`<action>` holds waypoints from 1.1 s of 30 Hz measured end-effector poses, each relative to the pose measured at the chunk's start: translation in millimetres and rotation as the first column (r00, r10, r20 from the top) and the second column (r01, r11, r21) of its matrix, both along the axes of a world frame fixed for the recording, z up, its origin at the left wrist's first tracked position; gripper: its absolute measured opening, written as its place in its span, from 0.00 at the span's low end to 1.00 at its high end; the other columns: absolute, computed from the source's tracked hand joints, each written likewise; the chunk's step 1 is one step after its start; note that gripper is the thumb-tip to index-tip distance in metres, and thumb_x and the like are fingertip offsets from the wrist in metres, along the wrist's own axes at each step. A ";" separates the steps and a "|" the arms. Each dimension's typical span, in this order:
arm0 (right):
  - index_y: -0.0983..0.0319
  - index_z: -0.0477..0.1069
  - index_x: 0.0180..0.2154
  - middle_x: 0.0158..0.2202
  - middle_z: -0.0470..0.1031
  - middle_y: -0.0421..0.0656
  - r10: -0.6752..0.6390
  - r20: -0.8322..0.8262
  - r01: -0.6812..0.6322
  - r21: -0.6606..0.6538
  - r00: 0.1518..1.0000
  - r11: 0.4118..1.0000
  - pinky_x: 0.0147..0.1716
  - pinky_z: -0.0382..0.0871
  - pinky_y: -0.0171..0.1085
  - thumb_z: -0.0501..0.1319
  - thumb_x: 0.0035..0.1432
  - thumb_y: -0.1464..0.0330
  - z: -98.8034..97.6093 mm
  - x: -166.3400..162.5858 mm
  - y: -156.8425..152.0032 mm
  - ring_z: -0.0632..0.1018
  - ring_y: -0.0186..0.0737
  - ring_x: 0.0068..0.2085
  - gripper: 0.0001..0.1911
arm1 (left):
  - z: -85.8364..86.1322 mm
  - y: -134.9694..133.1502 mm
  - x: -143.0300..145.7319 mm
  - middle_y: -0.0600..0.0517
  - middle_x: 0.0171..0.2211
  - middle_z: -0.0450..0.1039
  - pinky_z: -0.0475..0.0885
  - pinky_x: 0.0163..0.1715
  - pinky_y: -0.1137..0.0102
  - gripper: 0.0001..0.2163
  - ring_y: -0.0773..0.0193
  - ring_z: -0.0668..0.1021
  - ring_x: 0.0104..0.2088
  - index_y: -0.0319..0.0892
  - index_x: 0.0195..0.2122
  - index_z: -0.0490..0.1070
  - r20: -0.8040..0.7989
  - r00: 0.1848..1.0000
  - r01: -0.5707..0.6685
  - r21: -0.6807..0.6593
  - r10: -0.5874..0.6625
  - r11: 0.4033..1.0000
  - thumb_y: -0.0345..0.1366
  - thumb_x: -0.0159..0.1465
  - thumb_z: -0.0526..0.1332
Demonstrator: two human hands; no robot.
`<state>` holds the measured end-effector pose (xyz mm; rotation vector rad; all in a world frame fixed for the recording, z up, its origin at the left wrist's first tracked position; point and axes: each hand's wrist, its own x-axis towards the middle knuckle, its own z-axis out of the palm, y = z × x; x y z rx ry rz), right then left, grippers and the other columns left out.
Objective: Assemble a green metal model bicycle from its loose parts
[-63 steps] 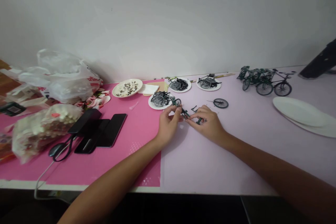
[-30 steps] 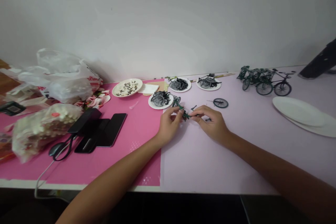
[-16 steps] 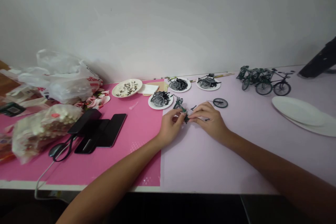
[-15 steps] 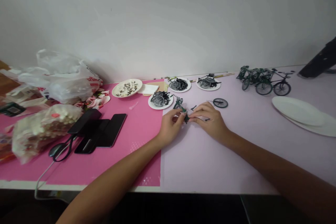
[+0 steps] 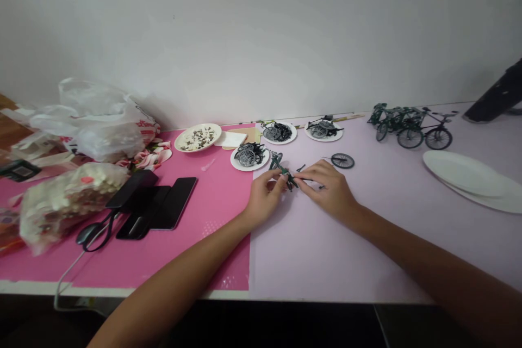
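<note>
My left hand [image 5: 264, 191] is closed around a partly built green toy bicycle [image 5: 286, 175], with thumb and fingers pinching its frame. One wheel of that bicycle shows beyond my fingers, towards the plates. Close on its right, my right hand [image 5: 329, 184] has thumb and forefinger pinched on a thin dark part [image 5: 305, 179], whose exact kind is too small to tell. The part's tip is near the bicycle frame; I cannot tell whether they touch. A loose black toy wheel [image 5: 342, 161] lies just beyond my right hand, and a small dark piece [image 5: 300, 168] rests between the hands.
Small white plates of bicycle parts [image 5: 249, 156] stand beyond my hands. A bowl of small pieces [image 5: 197, 137] is to their left. Assembled toy bicycles [image 5: 410, 125] and white oval plates [image 5: 465, 173] are at right. Phones [image 5: 173, 204] and plastic bags [image 5: 93, 122] occupy the left.
My right fingers have drawn slightly back from the bicycle, and the thin dark part between them now shows. The bicycle has turned a little in my left hand.
</note>
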<state>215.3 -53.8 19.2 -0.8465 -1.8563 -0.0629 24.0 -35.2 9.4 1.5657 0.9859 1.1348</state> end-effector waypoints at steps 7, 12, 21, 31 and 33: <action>0.57 0.81 0.38 0.30 0.82 0.42 -0.031 0.029 0.028 0.086 0.999 0.996 0.34 0.74 0.44 0.67 0.63 0.74 -1.0 -1.5 -0.4 0.76 0.41 0.30 0.06 | -2.1 1.6 -0.4 0.48 0.31 0.78 0.76 0.34 0.69 0.18 0.63 0.80 0.30 0.36 0.43 0.75 0.040 0.999 0.013 -0.036 -0.012 0.999 0.49 0.65 0.67; 0.57 0.79 0.36 0.28 0.80 0.41 -0.042 0.044 0.037 0.120 0.998 0.992 0.33 0.73 0.42 0.66 0.62 0.76 0.1 -6.0 -1.7 0.75 0.40 0.29 0.07 | -2.3 2.5 0.1 0.49 0.30 0.78 0.76 0.34 0.69 0.18 0.64 0.79 0.30 0.37 0.41 0.75 0.041 0.998 0.042 -0.020 -0.041 0.999 0.49 0.65 0.67; 0.56 0.79 0.35 0.28 0.80 0.41 -0.049 -0.001 0.048 0.085 0.999 0.995 0.34 0.74 0.44 0.65 0.63 0.74 -0.1 -7.5 -2.1 0.76 0.42 0.30 0.07 | -3.3 2.8 0.3 0.48 0.32 0.79 0.76 0.34 0.69 0.19 0.64 0.79 0.30 0.37 0.42 0.74 0.042 0.998 0.052 -0.021 -0.051 0.998 0.51 0.65 0.67; 0.55 0.78 0.36 0.29 0.81 0.41 0.020 -0.055 -0.022 -0.041 0.998 0.999 0.33 0.74 0.45 0.66 0.63 0.70 4.7 -11.4 -7.4 0.76 0.42 0.30 0.04 | -3.1 3.0 0.4 0.49 0.31 0.78 0.76 0.33 0.69 0.19 0.63 0.80 0.30 0.38 0.42 0.75 0.044 0.999 0.015 -0.051 -0.013 0.999 0.51 0.63 0.68; 0.55 0.78 0.38 0.31 0.80 0.42 0.019 -0.068 -0.024 -0.076 0.997 0.997 0.33 0.74 0.45 0.66 0.63 0.70 3.9 -11.5 -8.9 0.76 0.43 0.32 0.03 | -2.6 3.1 0.3 0.48 0.33 0.79 0.76 0.33 0.69 0.20 0.63 0.80 0.31 0.37 0.43 0.75 0.052 0.999 0.003 -0.054 -0.001 0.999 0.51 0.63 0.68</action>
